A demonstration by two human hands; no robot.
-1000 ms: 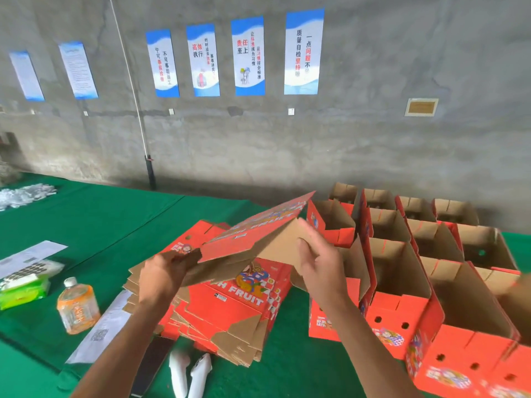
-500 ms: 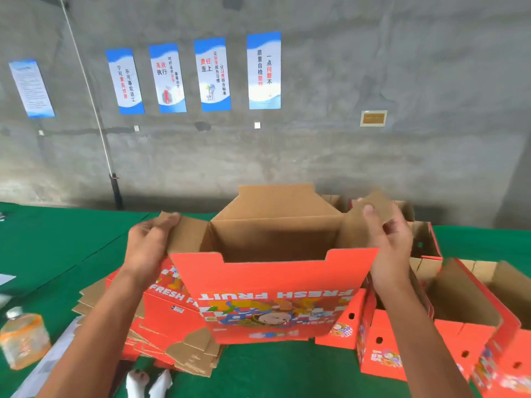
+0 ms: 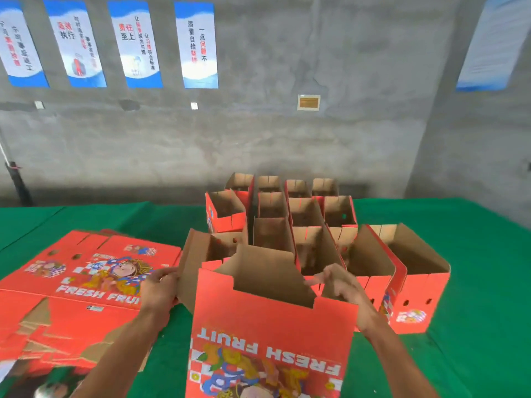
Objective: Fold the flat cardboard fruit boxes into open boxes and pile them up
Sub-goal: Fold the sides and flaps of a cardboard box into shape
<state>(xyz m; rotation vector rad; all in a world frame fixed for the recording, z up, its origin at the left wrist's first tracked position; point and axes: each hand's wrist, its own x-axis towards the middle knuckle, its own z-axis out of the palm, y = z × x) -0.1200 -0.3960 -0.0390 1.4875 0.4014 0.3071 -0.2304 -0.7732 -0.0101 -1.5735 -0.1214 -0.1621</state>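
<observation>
I am holding a half-folded box (image 3: 270,334) over the green table (image 3: 474,282), my left hand (image 3: 159,288) gripping its left flap and my right hand (image 3: 342,288) curling over its right wall. Flat boxes (image 3: 86,282) are lying to my left, folded boxes (image 3: 316,225) are standing behind, and posters (image 3: 138,44) are hanging on the grey concrete wall (image 3: 287,139).

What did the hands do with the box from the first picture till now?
The flat cardboard was lifted off the stack of flat boxes and opened into the box, now upright in front of the person. The left hand moved to grip its left side flap; the right hand went to its right end. The folded boxes and green table stayed as they were.
</observation>
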